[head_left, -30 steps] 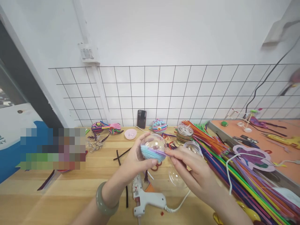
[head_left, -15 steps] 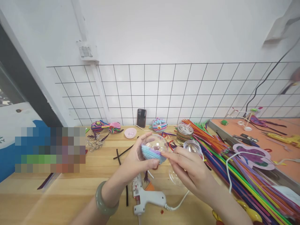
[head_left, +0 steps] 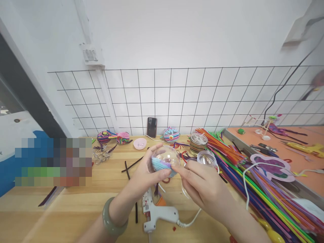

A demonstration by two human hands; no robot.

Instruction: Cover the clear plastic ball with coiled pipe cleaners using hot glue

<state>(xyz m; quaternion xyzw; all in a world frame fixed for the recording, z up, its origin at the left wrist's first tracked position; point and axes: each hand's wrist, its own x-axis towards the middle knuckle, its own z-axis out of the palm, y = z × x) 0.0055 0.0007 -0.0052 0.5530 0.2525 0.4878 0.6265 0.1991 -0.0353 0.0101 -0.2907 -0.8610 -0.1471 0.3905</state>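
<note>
My left hand (head_left: pixel 144 175) is wrapped around a clear plastic ball (head_left: pixel 170 152), thumb in front and fingers behind. Rows of light blue pipe cleaner (head_left: pixel 159 164) cover the ball's lower part, with a purple pipe cleaner (head_left: pixel 166 165) along their upper edge. The fingers of my right hand (head_left: pixel 205 184) are closed at the ball's right side, the tip of the index finger on the purple strand. Below the ball lies a white glue gun (head_left: pixel 162 213). Partly behind my right hand stands a clear round container (head_left: pixel 207 158).
Bundles of coloured pipe cleaners (head_left: pixel 258 189) fill the right side beside an orange board (head_left: pixel 311 135). Along the wall stand a phone (head_left: pixel 152 127), a pink dish (head_left: pixel 140 143), a yarn-covered ball (head_left: pixel 171 134) and a lidded jar (head_left: pixel 198 143). Black strips (head_left: pixel 127 170) lie left of the glue gun.
My right fingertips stay at the ball's right side, and both hands keep nearly the same pose. The whole view has shifted slightly.
</note>
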